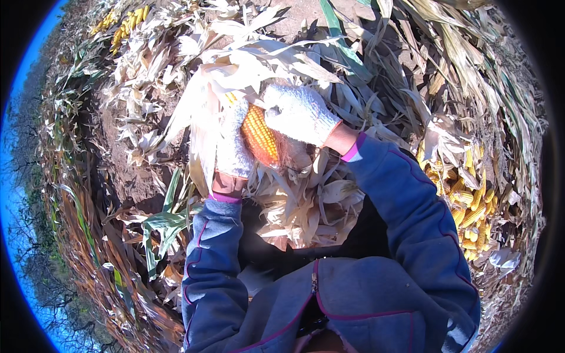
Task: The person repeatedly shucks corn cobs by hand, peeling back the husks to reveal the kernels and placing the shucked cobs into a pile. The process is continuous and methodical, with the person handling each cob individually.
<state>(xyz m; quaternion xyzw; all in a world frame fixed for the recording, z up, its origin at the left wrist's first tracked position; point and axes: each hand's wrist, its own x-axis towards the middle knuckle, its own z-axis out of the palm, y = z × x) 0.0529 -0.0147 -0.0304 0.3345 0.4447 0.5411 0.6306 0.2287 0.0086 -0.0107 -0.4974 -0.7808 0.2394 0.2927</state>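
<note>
Both my hands wear white knitted work gloves and are together at the upper middle of the view. My left hand [234, 141] is closed around the left side of an ear of corn [261, 134], whose yellow kernels are bared. Brown silk [287, 152] hangs at the ear's lower end. Pale dry husk [205, 119] spreads to the left of and above the ear. My right hand [302, 114] grips at the ear's upper right, by the husk; bright glare and the glove hide just what its fingers pinch.
Husked yellow ears lie in a pile [472, 207] at the right, with more ears [130, 24] at the far upper left. Loose husks [304, 207] cover the ground before me. Dry stalks and leaves [463, 48] lie at the upper right; green leaves [165, 220] stick up at the left.
</note>
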